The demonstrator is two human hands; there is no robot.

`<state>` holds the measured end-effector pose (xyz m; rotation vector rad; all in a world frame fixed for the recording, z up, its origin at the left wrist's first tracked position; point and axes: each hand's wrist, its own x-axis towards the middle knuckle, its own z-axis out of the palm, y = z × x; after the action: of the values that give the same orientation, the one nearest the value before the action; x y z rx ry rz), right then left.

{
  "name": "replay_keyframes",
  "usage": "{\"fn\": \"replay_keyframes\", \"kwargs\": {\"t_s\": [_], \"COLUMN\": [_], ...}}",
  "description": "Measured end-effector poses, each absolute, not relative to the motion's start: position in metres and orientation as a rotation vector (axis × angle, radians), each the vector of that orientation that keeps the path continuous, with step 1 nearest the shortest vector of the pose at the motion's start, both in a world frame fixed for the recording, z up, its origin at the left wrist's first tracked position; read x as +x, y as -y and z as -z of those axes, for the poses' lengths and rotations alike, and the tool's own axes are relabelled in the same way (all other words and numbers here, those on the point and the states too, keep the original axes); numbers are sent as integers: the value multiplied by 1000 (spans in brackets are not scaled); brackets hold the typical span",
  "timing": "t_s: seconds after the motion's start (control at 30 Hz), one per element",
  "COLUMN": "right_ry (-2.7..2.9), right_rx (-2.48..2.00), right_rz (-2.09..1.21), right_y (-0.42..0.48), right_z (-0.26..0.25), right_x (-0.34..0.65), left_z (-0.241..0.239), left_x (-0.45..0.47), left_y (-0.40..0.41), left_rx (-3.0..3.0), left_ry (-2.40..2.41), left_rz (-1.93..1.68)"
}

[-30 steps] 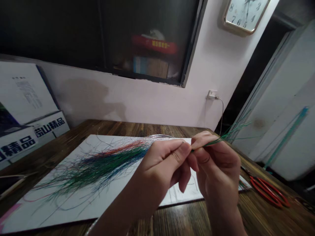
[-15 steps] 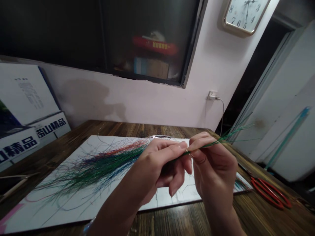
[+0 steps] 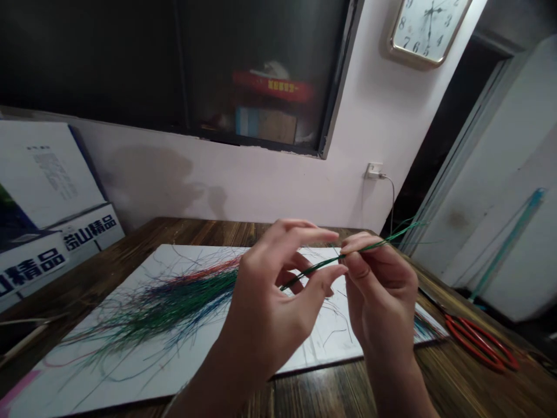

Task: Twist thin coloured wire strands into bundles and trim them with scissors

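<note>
Currently, one thin green strand (image 3: pixel 317 265) is raised above the middle of the tabletop (image 3: pixel 209 229), clear of everything beneath it, and the step in hand appears to be working on this strand by itself, apart from the heap. The right hand (image 3: pixel 383 296) is clenched on it, its thumb and forefinger (image 3: pixel 359 244) pinching the strand while the other fingers curl in below. From that pinch, the strand's upper end points up and away toward the far right, while its lower end slants down toward the left palm. The left hand (image 3: pixel 265 302) is loosely open, with its fingers spread. The strand passes between its forefinger and thumb, and I cannot tell whether either one touches it. Below the hands, a heap of fine red, blue and green strands (image 3: pixel 174 307) sprawls over a white board (image 3: pixel 335 342) toward the tabletop's left edge. Red-handled scissors (image 3: pixel 481 342) lie near the right edge, well apart from both hands. Working the strand's lower part would, by my judgement, call for the left thumb and forefinger to close on it.
</note>
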<state>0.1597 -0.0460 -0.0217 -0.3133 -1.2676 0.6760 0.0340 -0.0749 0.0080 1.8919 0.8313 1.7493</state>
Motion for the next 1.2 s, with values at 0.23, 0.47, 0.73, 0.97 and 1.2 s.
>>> {"fn": "replay_keyframes", "kwargs": {"t_s": [0.23, 0.47, 0.73, 0.97, 1.2], "right_ry": [1271, 1284, 1284, 1301, 1331], "right_rx": [-305, -280, -277, -262, -226], "right_rz": [-611, -616, -606, -684, -720], "right_y": [47, 49, 45, 44, 45], "right_z": [21, 20, 20, 22, 21], "right_x": [160, 159, 156, 157, 155], "left_z": [-4, -4, 0, -4, -15], "left_x": [36, 36, 40, 41, 33], "left_y": [73, 74, 76, 75, 73], "left_rx": [2420, 2606, 2584, 2333, 1845], "left_ry": [-926, -992, -1096, -997, -891], "left_rz": [-2013, -2039, -2011, -1859, -1449]}}
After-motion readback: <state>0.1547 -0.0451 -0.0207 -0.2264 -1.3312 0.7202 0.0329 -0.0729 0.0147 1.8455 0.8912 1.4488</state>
